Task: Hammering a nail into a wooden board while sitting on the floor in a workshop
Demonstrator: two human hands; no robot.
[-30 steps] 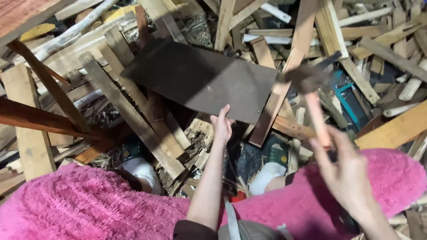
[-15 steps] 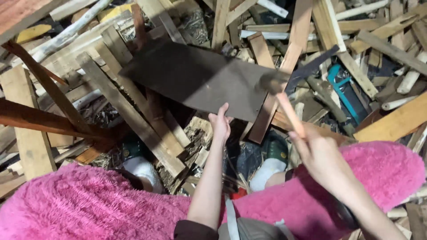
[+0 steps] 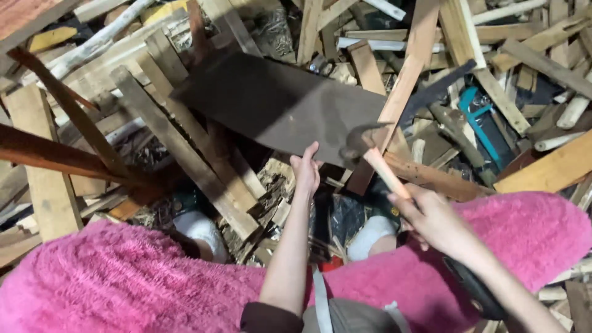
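Two hands work over a heap of scrap timber, with fluffy pink cloth [image 3: 123,283] across the lap at the near edge. At far left, a reddish beam [image 3: 55,154] slants across pale planks [image 3: 185,148]. In the middle lies the dark flat board [image 3: 277,105], tilted on the pile; the left hand [image 3: 306,169] grips its near edge, fingers curled over it. To the right, the hammer [image 3: 370,151], raised and blurred a second ago, has come down so its head now sits at the board's near right corner. The right hand [image 3: 431,216] is closed around the pale handle. Further right a teal tool [image 3: 478,117] lies among the sticks.
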